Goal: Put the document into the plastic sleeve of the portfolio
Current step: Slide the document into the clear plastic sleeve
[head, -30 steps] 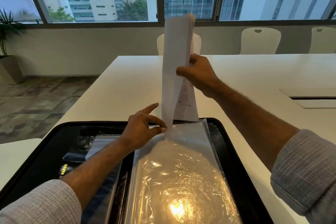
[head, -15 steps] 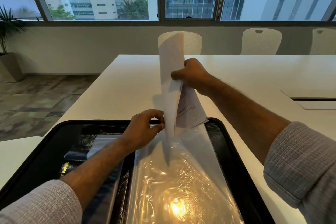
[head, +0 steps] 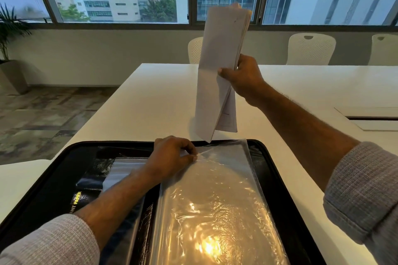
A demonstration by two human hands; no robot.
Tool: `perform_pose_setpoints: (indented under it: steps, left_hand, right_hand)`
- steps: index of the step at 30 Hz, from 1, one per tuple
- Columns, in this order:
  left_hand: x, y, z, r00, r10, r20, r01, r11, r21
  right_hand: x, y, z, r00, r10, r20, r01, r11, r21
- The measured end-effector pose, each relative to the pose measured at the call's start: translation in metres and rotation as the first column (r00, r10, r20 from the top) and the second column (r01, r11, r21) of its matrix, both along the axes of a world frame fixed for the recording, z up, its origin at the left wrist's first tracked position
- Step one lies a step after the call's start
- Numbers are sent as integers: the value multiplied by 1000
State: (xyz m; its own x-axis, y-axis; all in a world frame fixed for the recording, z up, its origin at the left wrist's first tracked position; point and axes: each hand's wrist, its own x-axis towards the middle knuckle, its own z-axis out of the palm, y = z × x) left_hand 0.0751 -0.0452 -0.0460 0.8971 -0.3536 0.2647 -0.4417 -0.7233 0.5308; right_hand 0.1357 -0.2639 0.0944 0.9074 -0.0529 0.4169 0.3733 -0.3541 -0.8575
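A black portfolio [head: 53, 178] lies open on the white table in front of me. Its clear plastic sleeve [head: 215, 200] covers the right half and glares with reflected light. My left hand [head: 172, 157] pinches the sleeve's top left corner. My right hand [head: 243, 77] holds the document [head: 217, 71], a sheaf of white pages, upright and bent above the sleeve's far edge. The document's lowest corner hangs just above the sleeve's top opening, apart from it.
The white table [head: 150, 103] stretches ahead, with a recessed cable hatch [head: 370, 118] at the right. White chairs [head: 310, 49] stand along the far side under the windows. A potted plant [head: 10, 49] stands on the floor at the left.
My right hand has lifted the document up and out of the sleeve's mouth. My left hand has pressed the sleeve's raised top corner down flatter.
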Motion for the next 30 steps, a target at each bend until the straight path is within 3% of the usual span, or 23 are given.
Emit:
perform_pose_setpoints:
  steps: [7,14,21,26,30]
  left_hand:
    - [-2,-2,6,994,-23,-106,18,999,-48]
    - [-5,-2,18,979,-41,-199,29,998,-62]
    - [-5,1,19,959,-79,-271,56,994,-90]
    - [4,10,21,922,-209,-328,64,914,-401]
    - [12,8,22,915,-207,-347,22,884,-468]
  right_hand:
    - [-8,5,4,986,162,40,-163,987,10]
    - [-6,16,9,921,345,-184,-371,919,-133]
    - [7,30,11,927,277,-252,-327,927,-183]
    - [10,40,1,924,245,-295,-327,904,-276]
    - [17,44,-2,926,153,-346,-255,928,-271]
